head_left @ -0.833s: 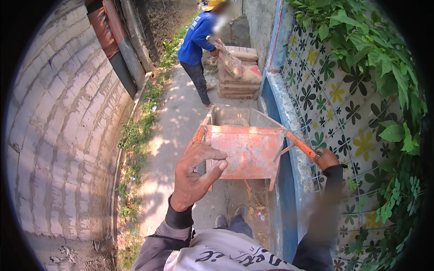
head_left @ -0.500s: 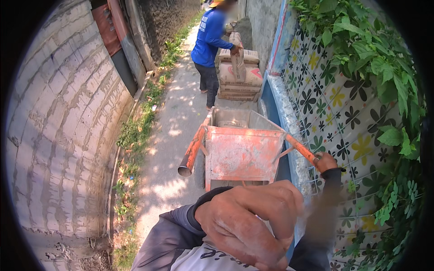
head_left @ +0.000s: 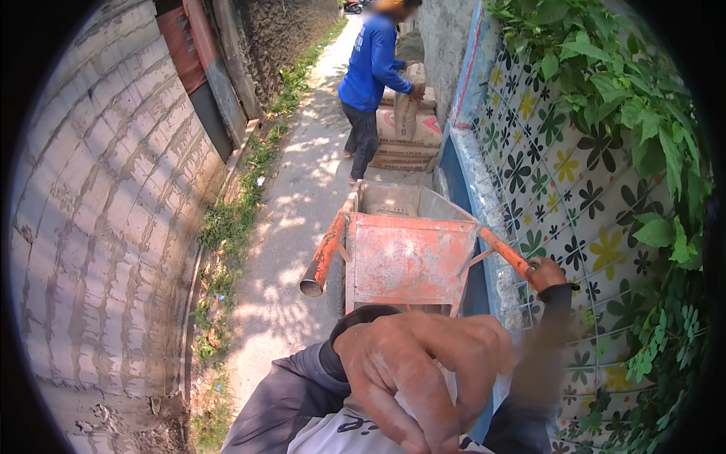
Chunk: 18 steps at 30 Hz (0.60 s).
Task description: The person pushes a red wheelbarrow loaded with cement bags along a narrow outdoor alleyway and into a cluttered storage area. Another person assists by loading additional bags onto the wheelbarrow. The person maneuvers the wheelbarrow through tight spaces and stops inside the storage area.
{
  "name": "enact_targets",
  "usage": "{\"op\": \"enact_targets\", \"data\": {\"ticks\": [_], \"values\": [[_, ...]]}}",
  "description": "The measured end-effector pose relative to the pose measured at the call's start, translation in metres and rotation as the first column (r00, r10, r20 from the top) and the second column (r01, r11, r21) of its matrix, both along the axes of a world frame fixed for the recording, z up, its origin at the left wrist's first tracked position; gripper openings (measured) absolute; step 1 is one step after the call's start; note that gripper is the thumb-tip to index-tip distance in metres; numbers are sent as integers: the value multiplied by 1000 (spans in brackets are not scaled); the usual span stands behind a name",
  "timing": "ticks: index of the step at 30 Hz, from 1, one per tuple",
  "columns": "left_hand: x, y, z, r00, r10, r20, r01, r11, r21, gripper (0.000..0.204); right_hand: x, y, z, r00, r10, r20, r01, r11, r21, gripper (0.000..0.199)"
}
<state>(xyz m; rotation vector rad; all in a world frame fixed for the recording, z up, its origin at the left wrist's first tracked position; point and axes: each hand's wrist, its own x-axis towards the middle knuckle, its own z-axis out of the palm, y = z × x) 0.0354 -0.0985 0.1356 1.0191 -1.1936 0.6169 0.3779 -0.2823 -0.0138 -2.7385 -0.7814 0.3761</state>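
1. Risk of tipping: only the right hand (head_left: pixel 546 272) on the orange wheelbarrow (head_left: pixel 408 253), wrapped around the end of the right handle (head_left: pixel 505 252). The left handle (head_left: pixel 324 253) free, its open tube end hanging over the concrete path (head_left: pixel 302 197). Likely to swing or lean to the left if lifted this way.
2. Risk of scraping: wheelbarrow standing on the path hard against its right edge, just beside the blue base of the flower-patterned tile wall (head_left: pixel 560 166). Right knuckles close to the tiles, so liable to get pinched or grazed with any drift to the right.
3. Risk of collision: another person in a blue shirt (head_left: pixel 372 68) bent over a stack of cement bags (head_left: pixel 404 125) farther up the path, straight ahead of the tray. Narrow passage between the block wall (head_left: pixel 98 227) on the left and the tiled wall on the right, little room to steer around.
4. Right hand: closed firmly, fingers curled round the handle grip.
5. Left hand (head_left: pixel 423 371): raised close to the camera, well apart from the left handle, fingers (head_left: pixel 393 405) curled downward and half bent, touching nothing clearly; possibly brushing the grey and white shirt (head_left: pixel 333 424), cannot tell for sure. Nothing visibly held in it.
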Motion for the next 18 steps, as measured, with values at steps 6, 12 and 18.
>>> {"op": "enact_targets", "data": {"ticks": [6, 12, 18], "values": [[-5, -6, -7, 998, 55, -1, -55, 998, -39, 7, -3, 10, 1, 1000, 1, 4, 0, 999, -38, 39], [8, -6, -7, 985, 169, -36, -172, 955, -241, 16, 8, -7, 2, 997, -7, -83, 8, 1000, 9, 41], [15, -13, -14, 959, 243, -148, -278, 912, -303, 18, 13, 13, 0, 988, 142, 64, -138, 988, -63, 39]]}}
